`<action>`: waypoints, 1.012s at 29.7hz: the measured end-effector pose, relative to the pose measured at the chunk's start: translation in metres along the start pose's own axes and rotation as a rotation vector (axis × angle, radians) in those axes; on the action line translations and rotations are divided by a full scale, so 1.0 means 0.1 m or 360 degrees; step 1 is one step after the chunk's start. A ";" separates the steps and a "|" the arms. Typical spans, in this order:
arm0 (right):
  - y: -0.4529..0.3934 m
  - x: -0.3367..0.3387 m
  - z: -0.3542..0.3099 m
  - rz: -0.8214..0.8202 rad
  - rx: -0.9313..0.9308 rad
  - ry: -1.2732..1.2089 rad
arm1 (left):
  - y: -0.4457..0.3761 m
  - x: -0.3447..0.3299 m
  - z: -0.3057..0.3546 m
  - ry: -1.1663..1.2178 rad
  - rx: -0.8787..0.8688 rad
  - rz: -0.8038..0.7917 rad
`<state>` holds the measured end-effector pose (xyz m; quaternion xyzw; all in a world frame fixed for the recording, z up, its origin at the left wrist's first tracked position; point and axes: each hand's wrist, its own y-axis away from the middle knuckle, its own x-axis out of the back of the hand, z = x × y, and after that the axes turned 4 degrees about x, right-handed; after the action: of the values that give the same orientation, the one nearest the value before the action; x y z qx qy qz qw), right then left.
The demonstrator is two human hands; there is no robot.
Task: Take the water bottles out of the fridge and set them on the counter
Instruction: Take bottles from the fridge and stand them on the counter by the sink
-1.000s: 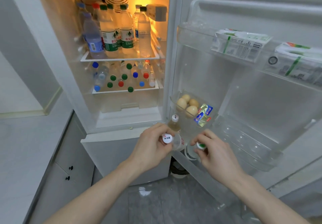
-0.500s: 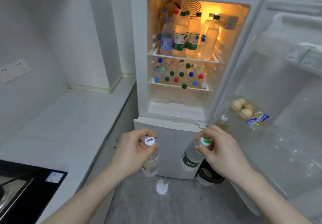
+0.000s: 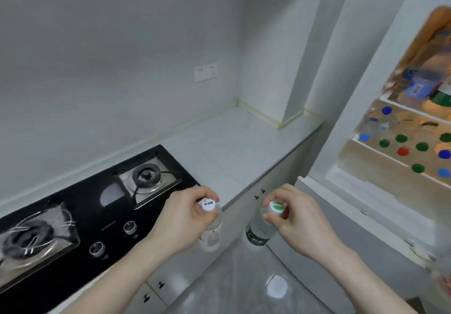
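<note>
My left hand (image 3: 181,218) grips the neck of a clear water bottle with a white cap (image 3: 211,228), which hangs at the counter's front edge. My right hand (image 3: 296,218) grips the neck of a second bottle with a green-marked white cap and dark green label (image 3: 258,232), held over the floor. The white counter (image 3: 234,150) stretches ahead between the stove and the fridge. At the right stands the open fridge (image 3: 400,142), lit orange inside, with several more bottles on its shelves showing blue, green and red caps.
A black gas stove (image 3: 92,206) with two burners and knobs fills the counter's left part. A wall socket (image 3: 205,72) sits above the counter. White cabinet doors (image 3: 158,287) with dark handles lie below. Grey glossy floor (image 3: 244,284) is underfoot.
My view has swung left from the fridge toward the counter and stove. Both hands carried their bottles along, away from the fridge door, the left one reaching the counter edge.
</note>
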<state>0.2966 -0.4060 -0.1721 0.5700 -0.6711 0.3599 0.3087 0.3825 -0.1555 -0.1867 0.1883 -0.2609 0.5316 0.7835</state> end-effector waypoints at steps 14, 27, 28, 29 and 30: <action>-1.02 -1.25 -1.31 -0.0739 0.0899 -0.0120 | 1.35 0.96 -0.93 -0.0029 0.0846 0.0956; -0.35 -2.31 -3.19 -0.1063 0.1442 -0.0198 | 3.25 1.78 -1.41 0.0024 0.1241 0.1440; -0.27 -2.37 -3.33 -0.1066 0.1462 -0.0201 | 3.38 1.85 -1.45 0.0036 0.1266 0.1458; -0.14 -2.47 -3.50 -0.1088 0.1501 -0.0207 | 3.59 1.93 -1.48 0.0042 0.1280 0.1496; -0.02 -2.56 -3.66 -0.1104 0.1530 -0.0213 | 3.79 2.01 -1.54 0.0045 0.1296 0.1516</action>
<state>0.3411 0.0389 -0.1817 0.8531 -0.2256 0.4648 0.0728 0.1218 0.2178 -0.1800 0.3278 -0.0822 0.8817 0.3292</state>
